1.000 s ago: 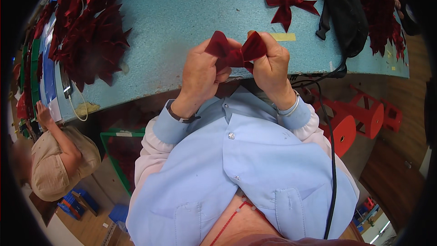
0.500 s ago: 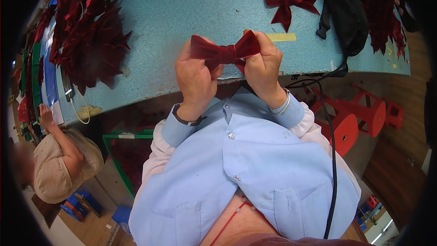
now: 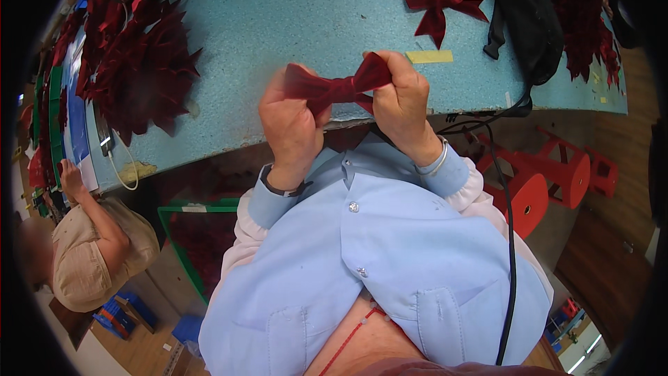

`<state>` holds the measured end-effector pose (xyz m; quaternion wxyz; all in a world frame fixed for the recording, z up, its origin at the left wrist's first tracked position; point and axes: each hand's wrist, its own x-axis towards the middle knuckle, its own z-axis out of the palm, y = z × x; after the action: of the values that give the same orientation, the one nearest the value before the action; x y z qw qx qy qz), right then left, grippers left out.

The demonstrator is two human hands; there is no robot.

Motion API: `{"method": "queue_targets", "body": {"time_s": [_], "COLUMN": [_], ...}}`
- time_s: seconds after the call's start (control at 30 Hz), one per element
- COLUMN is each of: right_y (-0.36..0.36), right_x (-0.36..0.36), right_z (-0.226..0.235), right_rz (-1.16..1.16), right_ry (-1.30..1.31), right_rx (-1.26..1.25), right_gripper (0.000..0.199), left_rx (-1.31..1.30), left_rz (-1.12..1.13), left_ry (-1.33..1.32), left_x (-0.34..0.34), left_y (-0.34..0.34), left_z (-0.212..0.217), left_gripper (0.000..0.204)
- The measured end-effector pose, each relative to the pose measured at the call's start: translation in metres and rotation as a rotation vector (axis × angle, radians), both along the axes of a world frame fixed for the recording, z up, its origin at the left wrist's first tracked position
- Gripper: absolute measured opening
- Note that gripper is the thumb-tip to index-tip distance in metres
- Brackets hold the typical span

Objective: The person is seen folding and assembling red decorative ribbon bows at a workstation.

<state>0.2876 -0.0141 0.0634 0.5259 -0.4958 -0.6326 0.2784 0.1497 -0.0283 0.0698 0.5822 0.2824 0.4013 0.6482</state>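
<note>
While both of our hands are up at the near edge of the blue table [image 3: 243, 42], we have the dark red velvet bow [image 3: 341, 90] stretched between them, knot in the middle, loops out to the sides. Left hand [image 3: 289, 125]: fingers clamped on the left loop, tips partly hidden behind the fabric. Right hand [image 3: 402, 103]: thumb and fingers pinched on the right loop; exact fingertip placement we can't tell.

For doing this well, we'd say: pull evenly both ways, so the knot sits centred and neither loop ends up longer. Grip looks best well out on the loops, away from the knot; squeezing hard would probably crease the velvet or mark the pile. Small tugs are likely safer than one big one, since a sharp pull could loosen the centre. The tails hang under the loops, mostly covered by our hands, so they'd need a check for twists.

Handy reference: a finished-looking bow [image 3: 438, 8] lies flat on the table, beyond the yellow strip [image 3: 429, 57], good for comparing loop shape. The red velvet pile [image 3: 142, 63] is off to our left, well apart from the hands.
</note>
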Motion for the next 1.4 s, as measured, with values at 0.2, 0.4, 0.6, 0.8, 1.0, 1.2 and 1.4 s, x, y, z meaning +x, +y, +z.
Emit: {"method": "queue_targets", "body": {"time_s": [0.2,0.4,0.6,0.8,1.0,1.2,1.4], "right_y": [0.005,0.004,0.001,0.004,0.009,0.011,0.008], "right_x": [0.0,-0.005,-0.01,-0.011,-0.007,0.001,0.006], "right_z": [0.01,0.009,-0.001,-0.008,0.0,0.01,0.039], "right_rz": [0.069,0.169,0.117,0.008,-0.013,0.032,0.078], "right_ry": [0.02,0.217,0.201,0.13,0.141,0.134,-0.02], "right_rx": [-0.153,-0.263,-0.203,-0.116,-0.106,-0.108,-0.018], "right_gripper": [0.022,0.014,0.014,0.013,0.012,0.011,0.009], "left_rx": [-0.123,-0.166,-0.18,-0.158,-0.138,-0.136,-0.073], "left_rz": [-0.118,-0.413,-0.474,-0.462,-0.49,-0.459,-0.384], "left_ry": [-0.036,-0.152,-0.201,-0.153,-0.131,-0.056,0.093], "left_x": [-0.01,-0.022,-0.025,-0.019,-0.014,-0.012,-0.016], "left_y": [0.004,0.005,0.007,0.012,0.019,0.019,0.009], "left_z": [0.012,0.015,0.001,-0.001,0.003,0.018,0.034], "left_gripper": [0.013,0.031,0.035,0.032,0.03,0.032,0.037]}}
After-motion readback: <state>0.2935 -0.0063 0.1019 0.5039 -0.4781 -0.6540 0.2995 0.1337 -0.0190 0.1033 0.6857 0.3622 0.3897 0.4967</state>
